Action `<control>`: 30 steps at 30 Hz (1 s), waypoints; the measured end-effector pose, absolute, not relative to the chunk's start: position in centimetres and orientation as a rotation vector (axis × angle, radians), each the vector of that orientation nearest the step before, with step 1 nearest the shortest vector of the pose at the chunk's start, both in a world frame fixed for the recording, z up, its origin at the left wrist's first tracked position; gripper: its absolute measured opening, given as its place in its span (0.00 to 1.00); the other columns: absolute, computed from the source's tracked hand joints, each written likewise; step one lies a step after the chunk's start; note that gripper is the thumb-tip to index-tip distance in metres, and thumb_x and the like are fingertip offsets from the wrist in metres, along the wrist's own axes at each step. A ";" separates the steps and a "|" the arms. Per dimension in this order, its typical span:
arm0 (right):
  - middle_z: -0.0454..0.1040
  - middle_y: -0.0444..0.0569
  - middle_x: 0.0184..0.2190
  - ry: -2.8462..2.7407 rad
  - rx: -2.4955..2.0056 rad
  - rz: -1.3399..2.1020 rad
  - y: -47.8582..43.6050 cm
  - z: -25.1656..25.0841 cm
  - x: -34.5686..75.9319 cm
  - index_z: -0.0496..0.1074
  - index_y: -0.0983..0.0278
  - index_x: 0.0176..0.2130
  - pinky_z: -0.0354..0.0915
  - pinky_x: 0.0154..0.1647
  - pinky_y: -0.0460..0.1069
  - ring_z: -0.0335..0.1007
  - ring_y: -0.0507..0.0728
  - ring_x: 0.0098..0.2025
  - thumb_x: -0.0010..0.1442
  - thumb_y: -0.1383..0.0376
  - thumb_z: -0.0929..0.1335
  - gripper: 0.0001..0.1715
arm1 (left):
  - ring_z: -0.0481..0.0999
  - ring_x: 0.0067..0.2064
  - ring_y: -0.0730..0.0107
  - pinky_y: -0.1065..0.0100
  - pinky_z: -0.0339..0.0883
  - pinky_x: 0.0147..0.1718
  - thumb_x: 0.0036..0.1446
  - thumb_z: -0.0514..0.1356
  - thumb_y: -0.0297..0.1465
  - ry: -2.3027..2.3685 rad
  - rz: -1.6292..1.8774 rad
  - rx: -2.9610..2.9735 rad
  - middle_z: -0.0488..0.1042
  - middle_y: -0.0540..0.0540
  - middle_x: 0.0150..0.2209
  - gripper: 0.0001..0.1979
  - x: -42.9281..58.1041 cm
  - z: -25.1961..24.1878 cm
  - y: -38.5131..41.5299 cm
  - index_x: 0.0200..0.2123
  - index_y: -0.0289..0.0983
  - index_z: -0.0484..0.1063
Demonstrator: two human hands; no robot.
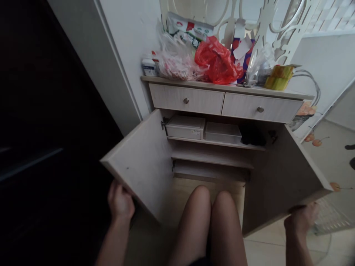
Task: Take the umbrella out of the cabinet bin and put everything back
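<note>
Both doors of a low, pale wood cabinet stand swung outward. My left hand point(121, 202) is closed at the free edge of the left cabinet door point(146, 162), its fingers partly hidden by the panel. At the lower outer edge of the right cabinet door point(285, 181), my right hand point(302, 218) is closed, with some fingers out of sight behind it. Between the doors, the upper shelf holds a white lidded box point(184, 127), a translucent box point(223, 132) and a dark item point(252, 134). Two lower shelves show below.
Above are two shut drawers point(187, 99) with round knobs. The cabinet top carries a red plastic bag point(217, 61), a clear bag point(179, 62), a white bottle point(149, 67) and a yellow tape roll point(279, 77). My knees point(213, 195) are between the doors. A dark surface stands left.
</note>
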State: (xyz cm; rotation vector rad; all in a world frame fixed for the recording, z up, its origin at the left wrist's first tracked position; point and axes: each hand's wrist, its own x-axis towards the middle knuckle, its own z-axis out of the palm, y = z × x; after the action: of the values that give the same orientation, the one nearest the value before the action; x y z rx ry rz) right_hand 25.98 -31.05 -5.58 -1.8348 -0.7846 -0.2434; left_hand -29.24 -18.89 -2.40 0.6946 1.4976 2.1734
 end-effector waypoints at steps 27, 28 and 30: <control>0.70 0.57 0.45 -1.454 -1.816 0.045 -7.8 -1.0 10.3 0.66 0.64 0.46 0.63 0.47 0.54 0.68 0.61 0.46 0.72 0.58 0.52 0.21 | 0.79 0.40 0.61 0.67 0.65 0.37 0.66 0.56 0.35 1.584 1.393 1.979 0.80 0.38 0.38 0.14 -5.2 -1.3 -7.2 0.45 0.37 0.80; 0.70 0.57 0.45 -1.463 -1.828 0.038 -7.3 -0.9 10.2 0.66 0.65 0.47 0.62 0.47 0.53 0.68 0.61 0.46 0.72 0.59 0.52 0.21 | 0.79 0.40 0.61 0.67 0.64 0.37 0.67 0.55 0.35 1.618 1.366 1.992 0.80 0.38 0.38 0.15 -4.6 -1.1 -6.7 0.45 0.37 0.80; 0.70 0.57 0.45 -1.452 -1.846 0.026 -6.3 -0.7 10.0 0.67 0.65 0.47 0.62 0.45 0.52 0.69 0.59 0.44 0.72 0.59 0.53 0.20 | 0.78 0.39 0.62 0.67 0.62 0.35 0.67 0.55 0.35 1.677 1.303 2.020 0.80 0.38 0.38 0.15 -3.8 -0.7 -5.9 0.45 0.37 0.80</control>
State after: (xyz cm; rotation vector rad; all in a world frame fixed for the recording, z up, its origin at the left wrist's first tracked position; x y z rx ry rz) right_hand 10.01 -6.26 -0.73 -1.8465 -1.4515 0.0262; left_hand -3.75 -5.88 -0.69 2.0198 1.6771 1.3025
